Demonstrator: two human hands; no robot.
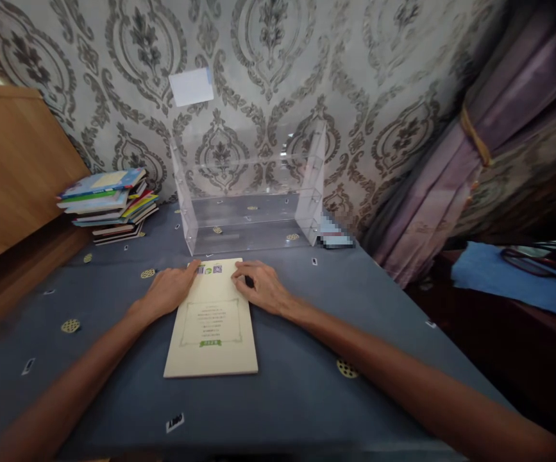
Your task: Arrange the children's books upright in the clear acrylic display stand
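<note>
Cream in the head view, the book (213,319) is laid flat on the tablecloth (301,378). Its far corners are touched by the left hand (169,290) and right hand (263,290); whether firmly gripped cannot be told. Probably light and stiffish, it is best held by its 2 long edges.

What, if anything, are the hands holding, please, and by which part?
The left hand touches the cream paperback at its left edge, the right hand at its right edge, both near the far corners; whether either truly grips it cannot be told.
</note>
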